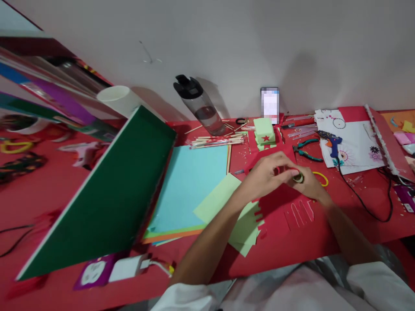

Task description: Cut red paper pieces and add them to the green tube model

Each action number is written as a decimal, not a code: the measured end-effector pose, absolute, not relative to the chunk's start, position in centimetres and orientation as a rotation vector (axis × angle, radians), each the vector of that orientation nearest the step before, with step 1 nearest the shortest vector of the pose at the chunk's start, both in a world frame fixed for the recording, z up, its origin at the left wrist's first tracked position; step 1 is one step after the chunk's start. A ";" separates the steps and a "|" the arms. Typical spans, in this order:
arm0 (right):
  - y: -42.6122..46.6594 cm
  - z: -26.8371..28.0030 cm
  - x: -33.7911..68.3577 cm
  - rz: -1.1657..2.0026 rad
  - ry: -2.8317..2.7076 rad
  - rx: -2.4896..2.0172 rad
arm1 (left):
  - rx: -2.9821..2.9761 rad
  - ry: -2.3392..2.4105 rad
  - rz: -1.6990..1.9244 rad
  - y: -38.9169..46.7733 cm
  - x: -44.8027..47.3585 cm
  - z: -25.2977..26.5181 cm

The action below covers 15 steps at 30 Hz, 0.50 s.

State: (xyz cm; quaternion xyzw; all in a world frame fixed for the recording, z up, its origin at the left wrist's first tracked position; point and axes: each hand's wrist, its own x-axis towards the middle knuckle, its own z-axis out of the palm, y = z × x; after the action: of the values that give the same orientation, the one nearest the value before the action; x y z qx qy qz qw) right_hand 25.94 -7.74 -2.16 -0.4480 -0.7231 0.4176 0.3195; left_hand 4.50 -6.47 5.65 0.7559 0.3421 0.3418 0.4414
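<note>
My left hand (270,172) is closed in a pinch, its fingertips meeting my right hand over red paper. A speck of red shows at the left thumb tip; what the left fingers hold is too small to make out. My right hand (306,183) is curled around a small curled green strip (298,177), which looks like paper. Under the hands lies red paper (275,211) with narrow outlines drawn or cut in it. Pale green sheets (244,229) lie by my left forearm. A yellow loop (320,178), partly hidden, sits beside my right hand.
Behind the hands are a green block with a red star (265,134), a phone (270,106), pliers (308,151) and a blue glue gun (332,142) with its cord. To the left are blue sheets (191,181), sticks (217,141), a bottle (204,110) and a tilted green board (106,194).
</note>
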 end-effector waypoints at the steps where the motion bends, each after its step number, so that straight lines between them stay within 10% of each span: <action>1: -7.5 -1.6 26.5 1.036 -1.954 -1.238 | 1.899 0.906 0.888 -6.1 3.5 5.8; 15: -5.8 -2.1 33.6 -0.026 -2.375 -1.767 | 2.045 1.583 0.144 -2.1 -2.2 2.7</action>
State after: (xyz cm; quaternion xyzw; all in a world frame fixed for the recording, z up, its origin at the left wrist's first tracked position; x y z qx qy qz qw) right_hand 33.64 -5.77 -2.10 -0.5945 -0.7989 -0.0088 0.0904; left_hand -2.23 -2.05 2.72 0.7599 0.5879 0.0536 0.2722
